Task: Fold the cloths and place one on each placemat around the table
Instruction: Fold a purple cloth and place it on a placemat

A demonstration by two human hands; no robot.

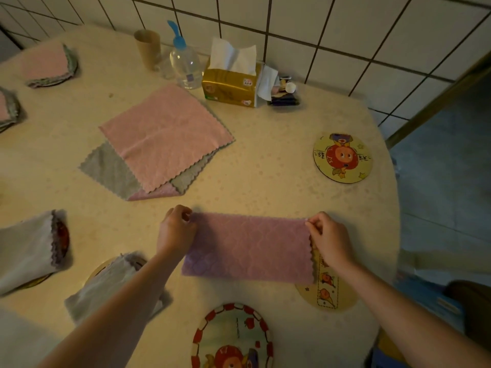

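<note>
A pink cloth (248,248), folded in half into a long strip, lies flat on the table in front of me. My left hand (175,232) pinches its far left corner and my right hand (329,239) pinches its far right corner. The cloth's right end overlaps a round placemat (328,293). A stack of unfolded pink and grey cloths (162,142) lies further back. Bare round placemats sit at the right (342,158) and at the near edge (232,338). Folded cloths rest on placemats at the left (29,251), near left (111,282) and far left (49,65).
Against the tiled wall stand a tissue pack (231,81), a clear bottle with a blue pump (184,59), a cardboard tube (147,47) and small items (284,94). The table edge (390,181) curves at the right, with floor beyond. Another folded cloth (8,110) shows at the left border.
</note>
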